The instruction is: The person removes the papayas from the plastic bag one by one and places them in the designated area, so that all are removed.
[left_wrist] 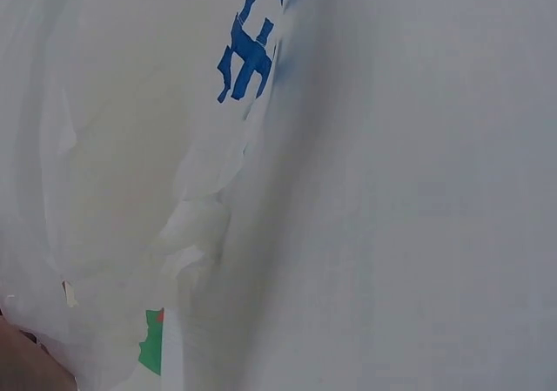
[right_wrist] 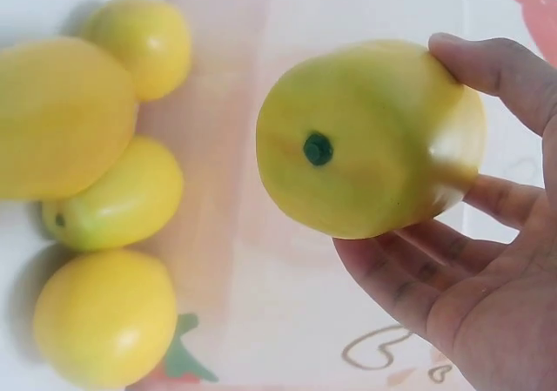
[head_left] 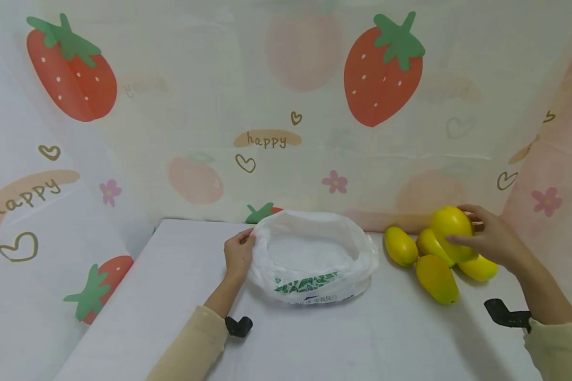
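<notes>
My left hand (head_left: 237, 258) pinches the left rim of a white plastic bag (head_left: 310, 293) with green and blue print. The bag's mouth is spread wide and faces up. In the left wrist view, that bag's side (left_wrist: 113, 165) fills the left half, with only a bit of the hand at the lower left corner. My right hand (head_left: 498, 238) grips a yellow mango (head_left: 450, 225), thumb on one side and fingers on the other. The right wrist view shows this mango (right_wrist: 348, 138) with its dark green stem end, raised beside the other mangoes.
Several more yellow mangoes (head_left: 437, 279) lie grouped on the white table (head_left: 362, 338), right of the bag. A strawberry-printed curtain (head_left: 195, 106) hangs behind the table's back edge and along both sides.
</notes>
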`<action>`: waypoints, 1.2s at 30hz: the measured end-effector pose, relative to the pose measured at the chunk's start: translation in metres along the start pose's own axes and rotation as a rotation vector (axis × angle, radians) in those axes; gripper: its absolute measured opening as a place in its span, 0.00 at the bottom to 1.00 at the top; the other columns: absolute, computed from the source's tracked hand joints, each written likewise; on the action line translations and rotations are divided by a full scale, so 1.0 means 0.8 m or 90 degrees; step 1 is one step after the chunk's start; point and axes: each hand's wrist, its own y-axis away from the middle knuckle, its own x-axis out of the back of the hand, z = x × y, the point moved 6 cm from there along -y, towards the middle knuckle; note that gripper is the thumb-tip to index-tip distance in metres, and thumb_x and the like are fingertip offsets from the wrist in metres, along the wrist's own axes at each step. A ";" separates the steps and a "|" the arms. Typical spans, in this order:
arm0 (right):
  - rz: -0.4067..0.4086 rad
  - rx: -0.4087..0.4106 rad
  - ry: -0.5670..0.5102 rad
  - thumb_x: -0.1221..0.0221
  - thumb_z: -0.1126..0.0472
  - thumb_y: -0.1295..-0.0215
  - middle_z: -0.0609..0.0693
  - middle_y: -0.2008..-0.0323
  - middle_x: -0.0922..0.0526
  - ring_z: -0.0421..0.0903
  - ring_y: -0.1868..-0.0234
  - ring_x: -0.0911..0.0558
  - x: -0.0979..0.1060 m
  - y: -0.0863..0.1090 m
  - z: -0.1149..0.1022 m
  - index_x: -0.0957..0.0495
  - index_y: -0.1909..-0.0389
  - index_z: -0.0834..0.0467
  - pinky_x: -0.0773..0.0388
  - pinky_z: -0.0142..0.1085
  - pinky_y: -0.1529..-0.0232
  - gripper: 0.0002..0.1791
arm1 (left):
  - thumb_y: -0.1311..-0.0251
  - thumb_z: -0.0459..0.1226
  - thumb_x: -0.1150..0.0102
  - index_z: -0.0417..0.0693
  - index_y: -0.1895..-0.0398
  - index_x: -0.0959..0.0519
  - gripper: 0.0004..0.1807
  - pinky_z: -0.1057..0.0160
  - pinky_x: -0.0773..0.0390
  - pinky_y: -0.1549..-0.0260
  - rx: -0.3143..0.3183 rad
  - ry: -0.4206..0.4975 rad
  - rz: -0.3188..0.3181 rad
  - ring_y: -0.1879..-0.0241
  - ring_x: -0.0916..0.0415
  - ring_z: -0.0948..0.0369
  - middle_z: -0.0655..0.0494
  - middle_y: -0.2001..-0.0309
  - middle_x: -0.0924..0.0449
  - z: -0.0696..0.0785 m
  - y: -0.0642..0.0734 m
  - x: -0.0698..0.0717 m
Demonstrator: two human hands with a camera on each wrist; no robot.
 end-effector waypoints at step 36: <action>-0.001 -0.088 0.082 0.37 0.41 0.41 0.81 0.42 0.40 0.73 0.50 0.33 -0.050 0.026 0.110 0.50 0.31 0.75 0.27 0.66 0.49 0.54 | 0.33 0.34 0.46 0.39 0.47 0.19 0.15 0.73 0.22 0.60 0.010 0.006 -0.006 0.53 0.20 0.55 0.42 0.51 0.16 -0.007 -0.002 0.002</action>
